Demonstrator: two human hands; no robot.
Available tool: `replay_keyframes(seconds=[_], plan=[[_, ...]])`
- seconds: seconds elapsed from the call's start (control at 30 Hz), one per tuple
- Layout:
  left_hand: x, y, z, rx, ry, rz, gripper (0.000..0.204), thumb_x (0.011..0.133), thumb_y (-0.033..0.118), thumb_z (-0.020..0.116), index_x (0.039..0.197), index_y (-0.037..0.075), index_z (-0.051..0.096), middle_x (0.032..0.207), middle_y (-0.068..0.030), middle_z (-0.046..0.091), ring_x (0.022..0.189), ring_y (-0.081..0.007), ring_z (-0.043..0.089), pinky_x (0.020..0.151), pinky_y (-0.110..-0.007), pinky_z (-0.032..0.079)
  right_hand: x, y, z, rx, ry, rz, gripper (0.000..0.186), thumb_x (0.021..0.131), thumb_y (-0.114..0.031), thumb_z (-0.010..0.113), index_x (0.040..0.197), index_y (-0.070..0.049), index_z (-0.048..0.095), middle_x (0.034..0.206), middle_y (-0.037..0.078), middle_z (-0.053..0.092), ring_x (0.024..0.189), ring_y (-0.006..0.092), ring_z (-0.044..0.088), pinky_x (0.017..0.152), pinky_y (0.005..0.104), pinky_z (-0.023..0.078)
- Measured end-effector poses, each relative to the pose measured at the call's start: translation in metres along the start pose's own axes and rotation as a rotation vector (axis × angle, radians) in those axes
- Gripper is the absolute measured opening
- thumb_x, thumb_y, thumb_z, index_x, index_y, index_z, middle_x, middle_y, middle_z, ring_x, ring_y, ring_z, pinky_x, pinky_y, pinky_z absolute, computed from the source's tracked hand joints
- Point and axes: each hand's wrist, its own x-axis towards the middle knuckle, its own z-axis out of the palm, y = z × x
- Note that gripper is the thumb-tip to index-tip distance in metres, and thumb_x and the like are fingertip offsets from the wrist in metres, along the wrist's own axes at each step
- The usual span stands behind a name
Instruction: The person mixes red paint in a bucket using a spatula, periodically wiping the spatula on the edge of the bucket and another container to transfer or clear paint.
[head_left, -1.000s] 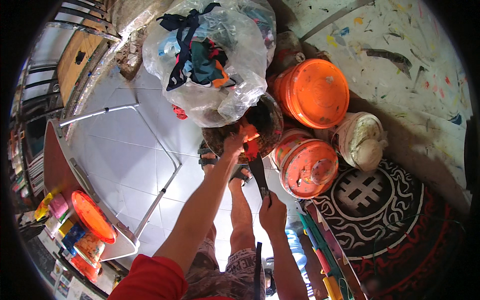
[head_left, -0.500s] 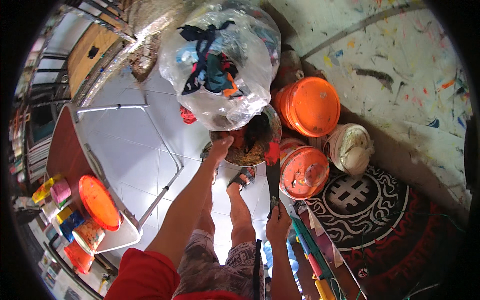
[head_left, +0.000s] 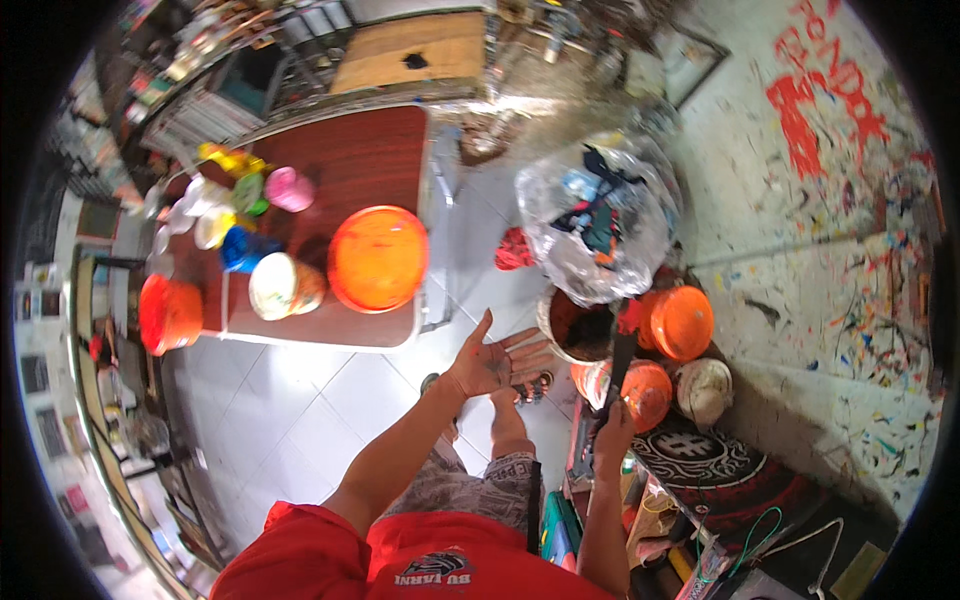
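Note:
My left hand [head_left: 488, 366] is spread, palm up, and holds nothing. It is over the tiled floor beside a round bin [head_left: 562, 346] with a dark, stained inside. In my right hand [head_left: 613, 432] is the lower end of a long, dark, flat blade-like tool [head_left: 621, 358]. Red paint covers the far tip of that tool, beside the bin's right rim. Resting over the bin's far side is a clear plastic bag [head_left: 545, 215] full of coloured cloth scraps. I cannot make out the tool's exact kind.
Orange-lidded buckets [head_left: 684, 322] and a whitish bucket [head_left: 704, 390] crowd the right by the paint-marked wall [head_left: 770, 290]. To the left, a brown table [head_left: 360, 150] bears an orange tub [head_left: 380, 258] and several paint containers. A black painted disc [head_left: 700, 452] lies low on the right.
My left hand has come away from the bin's near edge and opened palm up. The view has swung left, bringing in the table. My right hand keeps the dark tool.

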Motion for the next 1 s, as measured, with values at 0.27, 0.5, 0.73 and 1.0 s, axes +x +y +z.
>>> replay_keyframes(seconds=[0.27,0.5,0.73,1.0], plan=[[-0.204,0.005,-0.108,1.133,0.494,0.187,0.08,0.096,0.066,0.053,0.152,0.01,0.045,0.15,-0.0177,0.052,0.126,-0.0348,0.061,0.108,-0.045,0.046,-0.06,-0.007,0.07,-0.135,-0.098,-0.292,0.022,0.098,-0.024,0.061,0.089,-0.004,0.063,0.07,0.002,0.061,0.046,0.0096,0.047,0.045,0.0272,0.037],[-0.533,-0.02,-0.27,1.552,1.197,0.558,0.072,0.095,0.058,0.057,0.137,-0.001,0.06,0.129,-0.0269,0.065,0.123,-0.0411,0.061,0.106,-0.043,0.047,-0.206,-0.013,0.211,-0.095,-0.317,-0.32,0.02,0.097,-0.022,0.065,0.102,-0.004,0.059,0.069,0.001,0.055,0.045,0.009,0.048,0.04,0.0261,0.037],[-0.771,-0.106,-0.362,0.498,1.804,0.921,0.069,0.09,0.04,0.074,0.136,-0.007,0.057,0.109,-0.0212,0.074,0.09,-0.0238,0.074,0.076,-0.037,0.059,-0.317,-0.034,0.335,-0.213,-0.577,-0.629,0.017,0.101,-0.019,0.06,0.093,-0.007,0.053,0.067,-0.001,0.05,0.046,0.0072,0.046,0.041,0.0241,0.037],[-0.737,-0.044,-0.36,0.466,1.561,1.038,0.078,0.081,0.034,0.083,0.138,-0.01,0.054,0.101,-0.014,0.077,0.084,-0.0158,0.071,0.069,-0.03,0.057,-0.342,-0.079,0.422,-0.223,-0.708,-0.759,0.033,0.11,-0.022,0.043,0.133,-0.002,0.056,0.078,0.001,0.055,0.056,0.0059,0.049,0.05,0.0231,0.04]])
